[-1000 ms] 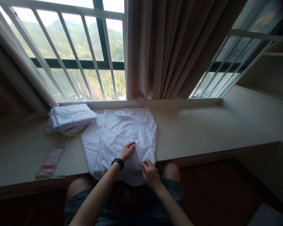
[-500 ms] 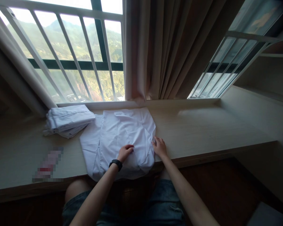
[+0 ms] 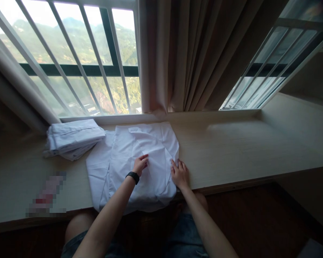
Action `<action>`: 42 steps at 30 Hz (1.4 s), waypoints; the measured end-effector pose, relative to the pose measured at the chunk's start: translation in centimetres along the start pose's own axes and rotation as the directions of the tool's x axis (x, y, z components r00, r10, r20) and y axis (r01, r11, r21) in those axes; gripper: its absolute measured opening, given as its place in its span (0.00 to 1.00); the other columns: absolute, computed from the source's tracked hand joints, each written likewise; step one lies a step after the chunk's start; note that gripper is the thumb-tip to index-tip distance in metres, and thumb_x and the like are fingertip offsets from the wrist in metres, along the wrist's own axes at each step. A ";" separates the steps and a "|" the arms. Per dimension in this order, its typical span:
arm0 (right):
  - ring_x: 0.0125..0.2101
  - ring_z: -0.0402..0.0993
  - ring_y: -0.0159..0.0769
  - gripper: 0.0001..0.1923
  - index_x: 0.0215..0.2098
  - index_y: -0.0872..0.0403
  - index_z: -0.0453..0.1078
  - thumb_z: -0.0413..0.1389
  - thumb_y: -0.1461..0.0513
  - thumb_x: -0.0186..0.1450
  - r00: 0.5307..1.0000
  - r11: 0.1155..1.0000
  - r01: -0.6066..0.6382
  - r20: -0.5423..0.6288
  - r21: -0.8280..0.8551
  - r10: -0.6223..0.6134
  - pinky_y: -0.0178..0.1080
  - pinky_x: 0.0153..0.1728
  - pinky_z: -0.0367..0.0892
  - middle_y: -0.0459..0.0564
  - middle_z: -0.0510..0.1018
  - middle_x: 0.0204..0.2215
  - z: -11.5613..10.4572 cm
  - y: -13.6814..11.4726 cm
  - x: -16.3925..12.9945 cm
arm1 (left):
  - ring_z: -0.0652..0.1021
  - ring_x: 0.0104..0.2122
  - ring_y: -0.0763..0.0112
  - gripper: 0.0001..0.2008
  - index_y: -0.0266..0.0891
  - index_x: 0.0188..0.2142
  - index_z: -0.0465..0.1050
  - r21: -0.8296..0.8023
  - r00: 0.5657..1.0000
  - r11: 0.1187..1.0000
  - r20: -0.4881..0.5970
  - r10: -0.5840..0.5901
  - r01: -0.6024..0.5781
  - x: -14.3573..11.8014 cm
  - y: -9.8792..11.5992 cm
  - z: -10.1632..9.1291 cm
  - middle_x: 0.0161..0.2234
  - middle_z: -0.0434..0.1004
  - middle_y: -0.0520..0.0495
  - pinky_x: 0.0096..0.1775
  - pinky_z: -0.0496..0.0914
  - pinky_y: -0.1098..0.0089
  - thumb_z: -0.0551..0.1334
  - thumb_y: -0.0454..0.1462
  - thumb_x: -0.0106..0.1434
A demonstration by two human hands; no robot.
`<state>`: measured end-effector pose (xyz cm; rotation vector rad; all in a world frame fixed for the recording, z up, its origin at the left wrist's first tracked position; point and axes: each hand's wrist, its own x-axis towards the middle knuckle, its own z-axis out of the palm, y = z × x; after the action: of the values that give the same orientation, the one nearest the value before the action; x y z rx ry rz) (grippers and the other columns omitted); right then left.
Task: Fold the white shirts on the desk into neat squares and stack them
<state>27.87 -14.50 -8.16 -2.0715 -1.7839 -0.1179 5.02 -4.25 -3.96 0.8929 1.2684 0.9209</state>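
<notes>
Left hand (image 3: 141, 165) over middle of white cloth (image 3: 126, 147), fingers close together; cannot tell if they pinch it. Right hand (image 3: 180, 174) at cloth's right edge, fingers a bit apart. Cloth lies wrinkly under both hands on long desk (image 3: 237, 150), bottom part hanging over desk edge. Black watch (image 3: 134, 177) on left wrist. Folded white pile (image 3: 75, 135) beyond left hand, off to its left, just beside cloth. Blurry pink thing (image 3: 47, 191) well left of left hand. Brown curtain (image 3: 174, 57) beyond both hands.
</notes>
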 end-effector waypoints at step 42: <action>0.67 0.51 0.53 0.24 0.63 0.48 0.67 0.54 0.55 0.69 0.973 0.974 0.208 -0.118 0.091 -0.197 0.57 0.63 0.57 0.53 0.56 0.69 -0.4 0.1 0.0 | 0.77 0.30 0.73 0.33 0.47 0.63 0.63 0.042 0.967 0.994 -0.230 0.110 -0.103 12.3 8.0 -6.8 0.38 0.74 0.48 0.36 0.74 0.70 0.64 0.38 0.57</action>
<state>28.04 -14.66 -7.79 -1.7738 -1.8895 -0.1879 -1.43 10.38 -1.76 0.9027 1.4477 1.1200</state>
